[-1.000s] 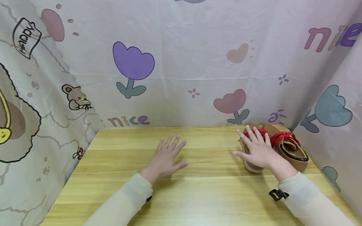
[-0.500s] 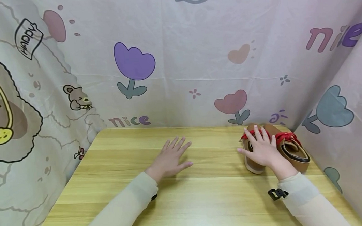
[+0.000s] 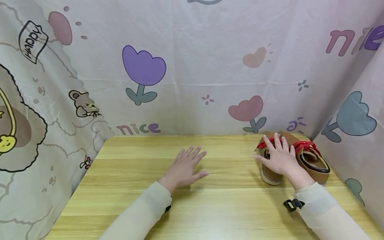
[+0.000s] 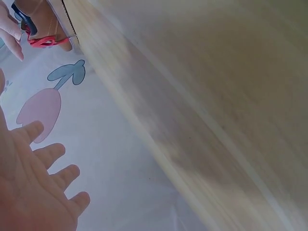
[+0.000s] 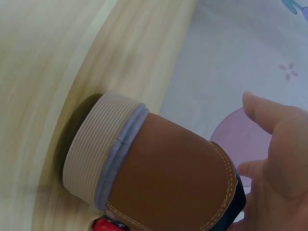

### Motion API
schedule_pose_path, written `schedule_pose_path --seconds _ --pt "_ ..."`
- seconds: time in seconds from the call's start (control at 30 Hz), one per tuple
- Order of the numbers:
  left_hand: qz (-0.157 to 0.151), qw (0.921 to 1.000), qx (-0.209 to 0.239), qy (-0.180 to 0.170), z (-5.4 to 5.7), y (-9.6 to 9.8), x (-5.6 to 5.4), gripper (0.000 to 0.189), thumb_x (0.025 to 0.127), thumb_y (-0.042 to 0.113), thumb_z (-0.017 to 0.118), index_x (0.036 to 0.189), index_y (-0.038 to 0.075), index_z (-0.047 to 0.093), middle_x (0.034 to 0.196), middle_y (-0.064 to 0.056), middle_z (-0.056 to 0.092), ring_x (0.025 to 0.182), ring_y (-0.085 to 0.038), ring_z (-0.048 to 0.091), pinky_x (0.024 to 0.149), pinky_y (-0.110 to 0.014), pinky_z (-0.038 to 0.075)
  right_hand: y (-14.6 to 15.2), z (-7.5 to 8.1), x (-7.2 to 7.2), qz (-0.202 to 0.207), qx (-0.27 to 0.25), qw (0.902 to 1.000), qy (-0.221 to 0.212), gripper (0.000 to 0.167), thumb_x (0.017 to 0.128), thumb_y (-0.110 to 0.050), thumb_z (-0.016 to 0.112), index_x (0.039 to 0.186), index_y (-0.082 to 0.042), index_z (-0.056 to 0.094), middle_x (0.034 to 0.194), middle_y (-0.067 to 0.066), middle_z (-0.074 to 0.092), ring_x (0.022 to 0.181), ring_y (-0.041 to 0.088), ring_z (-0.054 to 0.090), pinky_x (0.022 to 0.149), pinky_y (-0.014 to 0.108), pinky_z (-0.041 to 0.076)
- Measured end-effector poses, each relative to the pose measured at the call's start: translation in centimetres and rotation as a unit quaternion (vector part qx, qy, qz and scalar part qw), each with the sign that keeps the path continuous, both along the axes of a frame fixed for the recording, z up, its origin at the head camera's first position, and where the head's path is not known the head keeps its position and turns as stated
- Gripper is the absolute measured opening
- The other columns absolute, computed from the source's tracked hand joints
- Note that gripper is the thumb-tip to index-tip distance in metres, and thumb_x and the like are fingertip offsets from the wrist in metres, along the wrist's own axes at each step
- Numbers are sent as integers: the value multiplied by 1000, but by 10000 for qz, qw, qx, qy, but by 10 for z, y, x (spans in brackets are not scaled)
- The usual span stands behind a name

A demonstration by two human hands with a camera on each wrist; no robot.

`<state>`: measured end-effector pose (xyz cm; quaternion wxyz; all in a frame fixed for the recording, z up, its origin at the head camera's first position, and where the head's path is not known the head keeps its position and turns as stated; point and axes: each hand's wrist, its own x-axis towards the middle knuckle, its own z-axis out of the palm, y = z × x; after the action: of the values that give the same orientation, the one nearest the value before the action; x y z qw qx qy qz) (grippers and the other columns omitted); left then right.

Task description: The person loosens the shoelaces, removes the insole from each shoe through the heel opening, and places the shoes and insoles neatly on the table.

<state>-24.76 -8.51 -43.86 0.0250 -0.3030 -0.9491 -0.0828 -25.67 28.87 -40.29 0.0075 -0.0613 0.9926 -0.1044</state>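
Observation:
A pair of brown shoes with red laces stands side by side at the table's back right. My right hand [image 3: 280, 160], fingers spread, hovers over the left shoe [image 3: 270, 176] and hides part of its opening. Beside it the right shoe [image 3: 323, 177] shows its dark-lined opening. In the right wrist view the brown heel [image 5: 168, 173] and ribbed pale sole [image 5: 98, 149] fill the middle, with the hand's fingers beyond the collar. Over the middle of the table, my left hand [image 3: 183, 171] is held palm down with fingers spread, holding nothing.
The light wooden table [image 3: 216, 213] reaches back to a printed curtain [image 3: 189, 62], which also hangs along the left and right sides. A black strap buckle [image 3: 293, 205] sits at the right wrist.
My left hand has drifted a little to the right above the table. The right hand's fingers have shifted slightly right over the left shoe. The shoes stay in place.

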Motion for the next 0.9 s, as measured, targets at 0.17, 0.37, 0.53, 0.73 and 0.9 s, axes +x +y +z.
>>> schedule_pose_path --seconds 0.17,0.37,0.53,0.73,0.9 --pt "-33 10000 0 23 -2 1 -1 80 98 71 31 162 25 17 167 -2 9 153 -31 11 122 -53 6 0 -1 -2 -102 -18 9999 3 102 92 -77 40 162 -12 5 159 35 -11 142 61 -8 107 79 2" --pt "-74 9999 87 -70 -3 6 -3 79 99 69 36 162 24 19 167 -2 12 153 -31 13 122 -53 5 0 -1 -5 -283 -38 9996 -3 103 92 -76 42 162 -10 3 159 36 -11 140 64 -1 106 79 12" --pt "-107 9998 99 -109 -1 10 -4 78 99 68 37 162 24 21 167 -3 15 152 -31 15 122 -53 7 -1 -2 -10 -499 -70 9987 -52 102 94 -70 47 161 -8 3 159 37 -8 138 65 5 102 81 19" --pt "-142 9998 122 -88 0 15 -5 77 100 66 39 161 22 24 166 -4 17 152 -32 17 121 -55 9 -1 -2 -15 -741 -129 9972 -13 104 93 -69 50 161 -6 2 157 39 -5 135 67 10 98 81 24" --pt "-163 9996 172 -174 -1 22 -8 77 99 66 40 161 22 26 166 -5 18 152 -30 16 121 -55 10 -1 -1 -18 -948 -103 9954 -44 110 89 -73 51 160 -3 4 153 43 3 127 68 20 93 78 33"
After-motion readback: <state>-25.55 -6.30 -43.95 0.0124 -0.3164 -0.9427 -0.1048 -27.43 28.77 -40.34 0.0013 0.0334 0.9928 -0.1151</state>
